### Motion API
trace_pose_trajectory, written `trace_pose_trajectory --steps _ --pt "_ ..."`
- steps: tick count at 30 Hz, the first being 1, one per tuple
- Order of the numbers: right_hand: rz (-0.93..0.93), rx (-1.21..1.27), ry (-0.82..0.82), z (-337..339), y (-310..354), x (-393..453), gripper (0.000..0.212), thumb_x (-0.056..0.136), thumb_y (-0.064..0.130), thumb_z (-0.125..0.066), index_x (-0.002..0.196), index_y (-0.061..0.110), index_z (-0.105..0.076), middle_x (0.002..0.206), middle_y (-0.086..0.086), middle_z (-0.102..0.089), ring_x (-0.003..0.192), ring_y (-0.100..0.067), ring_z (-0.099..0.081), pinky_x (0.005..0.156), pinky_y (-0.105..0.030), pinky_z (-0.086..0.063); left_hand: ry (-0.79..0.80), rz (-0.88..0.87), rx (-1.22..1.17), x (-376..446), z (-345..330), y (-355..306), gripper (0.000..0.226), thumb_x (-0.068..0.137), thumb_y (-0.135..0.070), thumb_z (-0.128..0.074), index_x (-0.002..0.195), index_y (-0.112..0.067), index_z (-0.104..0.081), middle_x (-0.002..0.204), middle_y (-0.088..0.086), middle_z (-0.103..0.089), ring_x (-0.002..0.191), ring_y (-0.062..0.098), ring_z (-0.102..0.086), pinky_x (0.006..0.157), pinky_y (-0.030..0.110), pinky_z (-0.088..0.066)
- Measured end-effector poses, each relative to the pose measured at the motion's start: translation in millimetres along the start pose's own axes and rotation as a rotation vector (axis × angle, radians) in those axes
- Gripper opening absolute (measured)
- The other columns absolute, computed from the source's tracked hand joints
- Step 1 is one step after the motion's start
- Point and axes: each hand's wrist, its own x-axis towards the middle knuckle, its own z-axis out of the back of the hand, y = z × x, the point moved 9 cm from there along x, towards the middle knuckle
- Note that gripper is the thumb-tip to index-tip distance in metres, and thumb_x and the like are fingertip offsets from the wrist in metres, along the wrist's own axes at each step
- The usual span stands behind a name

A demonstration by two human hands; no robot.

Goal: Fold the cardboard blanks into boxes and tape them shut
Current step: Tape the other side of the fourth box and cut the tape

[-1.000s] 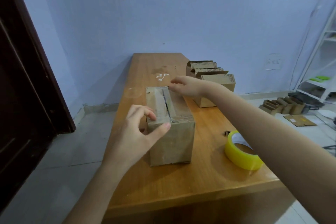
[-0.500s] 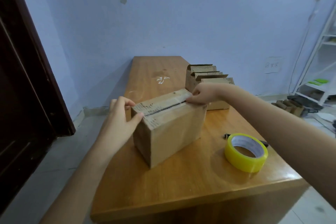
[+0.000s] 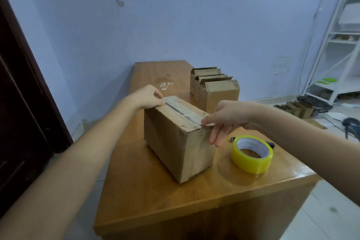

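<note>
To your left the tabletop (image 3: 136,191) drops off to bare floor beside a dark door (image 3: 23,103). Your left hand (image 3: 149,96) curls over the far end of the cardboard box (image 3: 175,142), which sits skewed mid-table, its top seam taped. Your right hand (image 3: 226,118) pinches the near corner, other fingers straight down the side. A glossy yellow tape roll (image 3: 251,154) lies just right; unsealed corrugated boxes (image 3: 214,87) stand behind.

packing room | wooden table (image 3: 159,191) | cardboard boxes (image 3: 214,87) | tape roll (image 3: 251,154) | shelving (image 3: 339,45)
</note>
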Motion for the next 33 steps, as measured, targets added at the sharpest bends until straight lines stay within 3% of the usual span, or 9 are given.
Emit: trace_pose_trajectory --steps 3,7,12,16,19,22,24,28,33 --pt "-0.012 -0.063 0.027 -8 -4 -15 0.037 0.101 0.027 -0.042 0.101 -0.007 -0.057 0.070 -0.006 -0.074 0.055 -0.013 -0.068 0.060 -0.021 -0.053 0.051 -0.074 -0.077 9 -12 -16 0.035 0.091 -0.021 -0.060 0.124 -0.011 -0.059 0.133 0.004 -0.054 0.122 0.018 -0.049 0.104 0.030 -0.037" --pt "-0.016 -0.192 0.001 -12 -9 -24 0.041 0.101 0.036 -0.041 0.109 -0.001 -0.059 0.062 -0.003 -0.071 0.046 -0.011 -0.063 0.056 -0.021 -0.053 0.102 -0.157 -0.106 9 -28 -35 0.034 0.099 -0.019 -0.047 0.132 -0.013 -0.054 0.134 0.000 -0.050 0.120 0.008 -0.042 0.094 0.017 -0.030" --pt "-0.038 -0.343 -0.161 3 -14 -22 0.050 0.100 0.046 -0.035 0.105 0.003 -0.060 0.059 -0.003 -0.069 0.046 -0.011 -0.063 0.059 -0.024 -0.055 0.095 -0.155 -0.147 13 -37 -35 0.037 0.103 -0.020 -0.033 0.138 -0.016 -0.047 0.146 0.000 -0.041 0.136 0.013 -0.032 0.105 0.023 -0.022" --pt "0.005 -0.680 -0.491 39 -26 -26 0.049 0.098 0.052 -0.031 0.107 0.011 -0.055 0.090 -0.003 -0.068 0.073 -0.015 -0.062 0.056 -0.025 -0.043 0.042 -0.165 -0.206 9 -26 -34 0.038 0.104 -0.019 -0.031 0.138 -0.015 -0.047 0.148 0.000 -0.038 0.138 0.013 -0.028 0.100 0.017 -0.019" --pt "-0.050 -0.789 -0.435 41 -61 -24 0.058 0.094 0.060 -0.036 0.129 0.014 -0.044 0.124 -0.006 -0.056 0.102 -0.020 -0.056 0.072 -0.026 -0.046 0.038 -0.225 -0.207 -2 -21 -45 0.038 0.104 -0.020 -0.031 0.138 -0.017 -0.047 0.148 -0.002 -0.038 0.138 0.010 -0.028 0.098 0.015 -0.019" --pt "-0.142 -0.744 -0.320 32 -105 -24 0.084 0.086 0.070 -0.039 0.146 0.015 -0.026 0.146 -0.010 -0.035 0.132 -0.027 -0.037 0.102 -0.035 -0.039 0.060 -0.328 -0.224 -23 -22 -65 0.038 0.103 -0.023 -0.033 0.138 -0.021 -0.046 0.146 -0.008 -0.039 0.134 0.003 -0.028 0.097 0.009 -0.021" --pt "-0.155 -0.701 -0.276 25 -127 -24 0.098 0.079 0.076 -0.042 0.151 0.017 -0.012 0.153 -0.009 -0.025 0.138 -0.027 -0.029 0.108 -0.036 -0.033 0.096 -0.425 -0.171 -41 -29 -81 0.037 0.102 -0.029 -0.036 0.137 -0.027 -0.047 0.147 -0.012 -0.038 0.136 0.000 -0.024 0.105 0.014 -0.018" --pt "-0.109 -0.619 -0.259 17 -146 -20 0.106 0.075 0.074 -0.052 0.152 0.020 -0.005 0.152 -0.006 -0.025 0.137 -0.024 -0.031 0.108 -0.034 -0.034 0.039 -0.584 0.075 -76 -39 -103 0.037 0.099 -0.038 -0.039 0.133 -0.032 -0.051 0.148 -0.015 -0.036 0.140 -0.001 -0.019 0.116 0.034 -0.015" --pt "0.039 -0.421 -0.474 26 -149 -20 0.102 0.065 0.065 -0.072 0.145 0.023 -0.026 0.140 0.004 -0.040 0.123 -0.017 -0.046 0.096 -0.032 -0.045 -0.074 -0.676 0.081 -111 -33 -124 0.030 0.097 -0.040 -0.046 0.124 -0.034 -0.058 0.143 -0.016 -0.042 0.138 -0.004 -0.021 0.113 0.031 -0.020"
